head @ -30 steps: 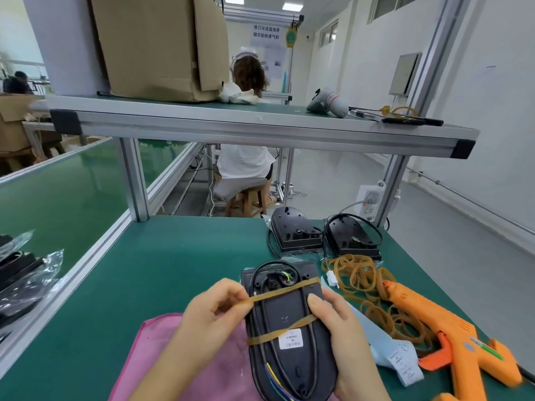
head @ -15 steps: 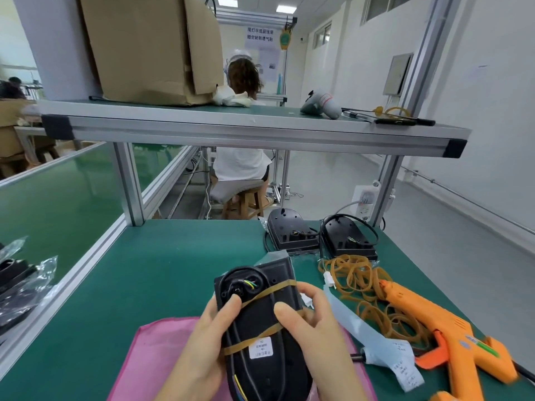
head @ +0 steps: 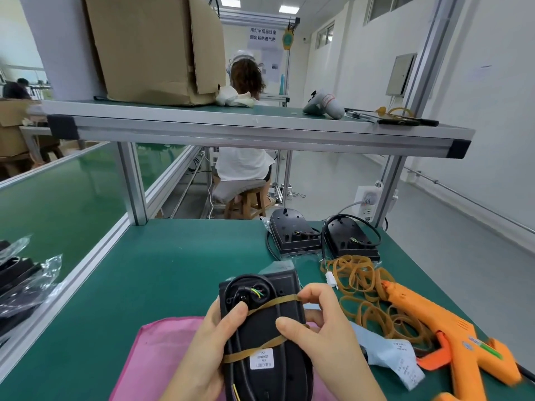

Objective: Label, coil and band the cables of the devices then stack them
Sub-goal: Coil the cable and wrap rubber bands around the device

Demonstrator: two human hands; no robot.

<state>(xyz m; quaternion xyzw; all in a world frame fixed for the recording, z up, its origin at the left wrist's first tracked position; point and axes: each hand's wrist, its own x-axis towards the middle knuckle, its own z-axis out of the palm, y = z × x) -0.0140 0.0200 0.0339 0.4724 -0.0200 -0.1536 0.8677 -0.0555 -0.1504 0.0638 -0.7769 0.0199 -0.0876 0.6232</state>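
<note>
The black device (head: pixel 266 322) is held above a pink cloth (head: pixel 156 351) at the near edge of the worktop (head: pixel 162 270). The left hand (head: pixel 202 351) grips its left side and the right hand (head: pixel 324 337) its right edge, with fingers curled and clamped on it. A rubber band (head: pixel 275 301) crosses the coiled cable. Bare green surface lies to the left and ahead. On the right, close by, lie loose bands (head: pixel 359 285) and an orange glue gun (head: pixel 451 342); two other devices (head: pixel 292 233) lie at the far side, under a shelf (head: pixel 260 131)
</note>
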